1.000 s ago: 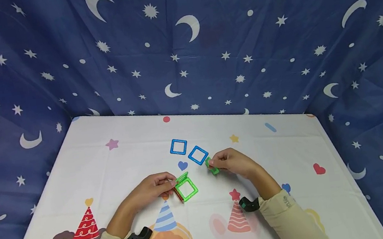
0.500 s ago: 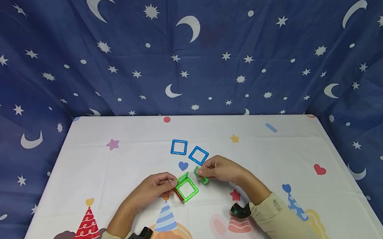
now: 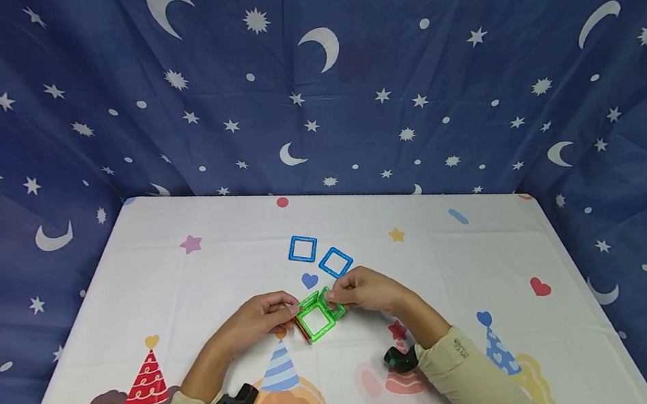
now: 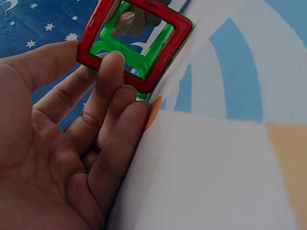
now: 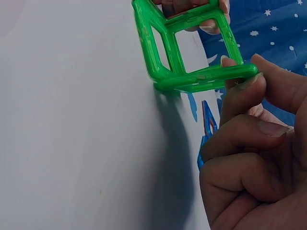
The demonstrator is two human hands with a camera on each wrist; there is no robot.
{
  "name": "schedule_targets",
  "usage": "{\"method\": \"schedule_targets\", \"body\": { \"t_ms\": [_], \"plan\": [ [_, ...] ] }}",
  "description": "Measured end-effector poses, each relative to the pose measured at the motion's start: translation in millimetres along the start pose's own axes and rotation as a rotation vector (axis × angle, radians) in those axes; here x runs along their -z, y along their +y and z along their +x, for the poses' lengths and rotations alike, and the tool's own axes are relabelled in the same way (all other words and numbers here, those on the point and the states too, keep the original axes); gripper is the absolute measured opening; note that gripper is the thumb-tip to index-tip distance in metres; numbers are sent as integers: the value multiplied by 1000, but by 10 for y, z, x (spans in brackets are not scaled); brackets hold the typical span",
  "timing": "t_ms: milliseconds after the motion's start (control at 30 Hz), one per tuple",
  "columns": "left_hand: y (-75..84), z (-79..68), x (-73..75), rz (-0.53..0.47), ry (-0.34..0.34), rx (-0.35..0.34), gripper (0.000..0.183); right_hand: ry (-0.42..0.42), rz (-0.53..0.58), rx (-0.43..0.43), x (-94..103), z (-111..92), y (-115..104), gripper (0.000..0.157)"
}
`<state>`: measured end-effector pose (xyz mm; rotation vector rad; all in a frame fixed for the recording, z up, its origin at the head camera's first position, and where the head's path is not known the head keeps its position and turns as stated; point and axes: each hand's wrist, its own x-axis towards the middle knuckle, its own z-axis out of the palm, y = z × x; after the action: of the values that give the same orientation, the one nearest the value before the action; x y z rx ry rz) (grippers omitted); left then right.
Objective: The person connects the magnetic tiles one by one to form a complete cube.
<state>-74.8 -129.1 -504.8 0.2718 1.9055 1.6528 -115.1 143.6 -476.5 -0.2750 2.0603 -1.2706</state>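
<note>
My left hand (image 3: 267, 313) holds a small build of square magnetic tiles at its left back corner. Its fingertips touch the upright red tile (image 4: 168, 57). In the build, a green base tile (image 3: 322, 332) lies on the table, with another green tile (image 3: 309, 300) standing along its back edge. Between thumb and forefinger, my right hand (image 3: 367, 289) pinches a third green tile (image 5: 211, 75). That tile stands at the base's right edge and seems to touch it in the right wrist view. Fingers hide parts of the corners.
Two blue square tiles lie flat behind the build, one farther left (image 3: 291, 248) and one nearer my right hand (image 3: 329, 271). The white tablecloth (image 3: 230, 243) has printed party animals and shapes. A dark blue curtain (image 3: 350, 129) with moons and stars rises behind the table.
My right hand has moved left and slightly nearer with the green tile, bringing it against the right side of the build. The left hand and blue tiles have stayed put.
</note>
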Motion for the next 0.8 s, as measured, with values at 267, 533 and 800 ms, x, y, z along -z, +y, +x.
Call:
{"method": "schedule_targets", "body": {
  "t_ms": [267,533,800],
  "plan": [
    [-16,8,4,13,3,-2,30,-7,-36,17,-61,13,-20,33],
    [-25,13,0,11,7,-6,30,4,-90,40,-95,12,-25,37],
    [-25,15,-3,16,11,-5,30,7,-99,26,-81,-12,-23,37]
  ]
}}
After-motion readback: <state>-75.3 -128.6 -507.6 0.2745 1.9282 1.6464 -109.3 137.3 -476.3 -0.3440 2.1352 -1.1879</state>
